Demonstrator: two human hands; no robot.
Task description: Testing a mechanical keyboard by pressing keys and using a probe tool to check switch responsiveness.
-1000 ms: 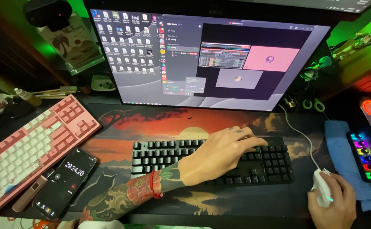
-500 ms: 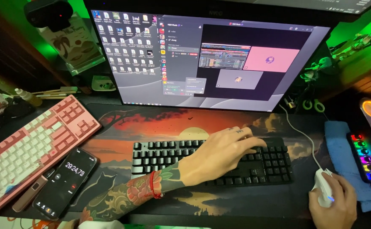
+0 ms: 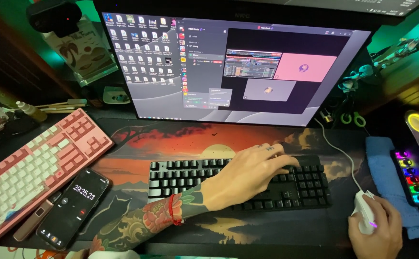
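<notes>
Black keyboard (image 3: 240, 184), centred on the counter below the monitor (image 3: 238, 67): left hand (image 3: 247, 175) spread flat over its keys for typing; right hand (image 3: 379, 230) cupped around white mouse (image 3: 364, 210) alongside.

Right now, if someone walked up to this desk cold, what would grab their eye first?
Probably the big lit monitor at the back, and the sunset desk mat below it. At centre the left hand lies on a black keyboard; the right hand grips a white mouse at lower right.
</notes>
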